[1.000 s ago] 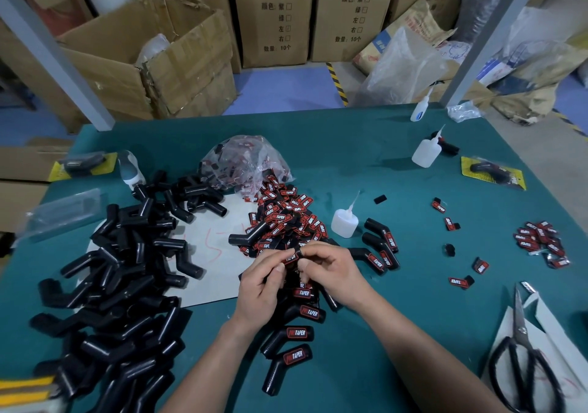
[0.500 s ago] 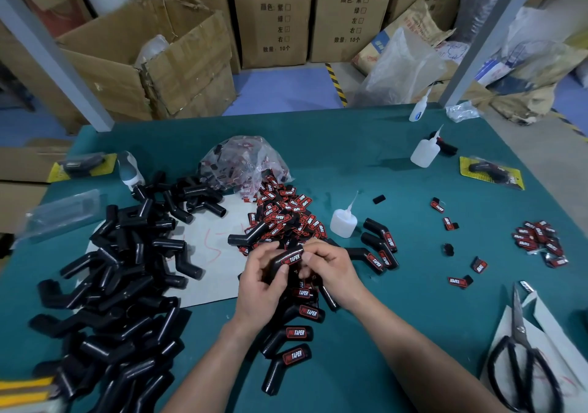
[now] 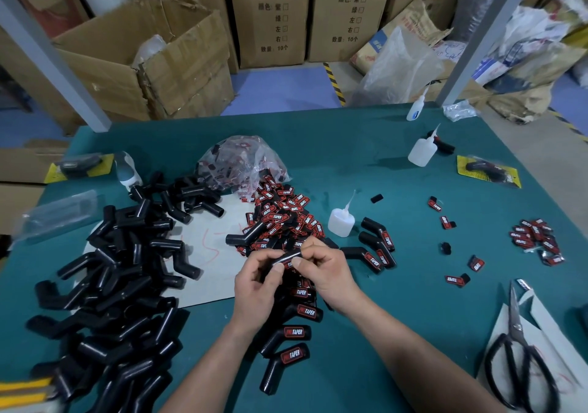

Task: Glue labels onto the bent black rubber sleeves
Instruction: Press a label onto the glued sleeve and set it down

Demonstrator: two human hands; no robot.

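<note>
Black sleeve [image 3: 284, 258] was clamped in the left hand [image 3: 254, 288] and pinched by the right hand [image 3: 326, 274], apparently to press its label [image 3: 288, 265] down.

Glossy black rubber sleeves [image 3: 105, 288] on matt green table [image 3: 397, 317].

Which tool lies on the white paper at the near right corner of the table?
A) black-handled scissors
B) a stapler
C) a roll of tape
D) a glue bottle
A: the black-handled scissors lie on the white paper there, blades pointing away from the person.
</note>
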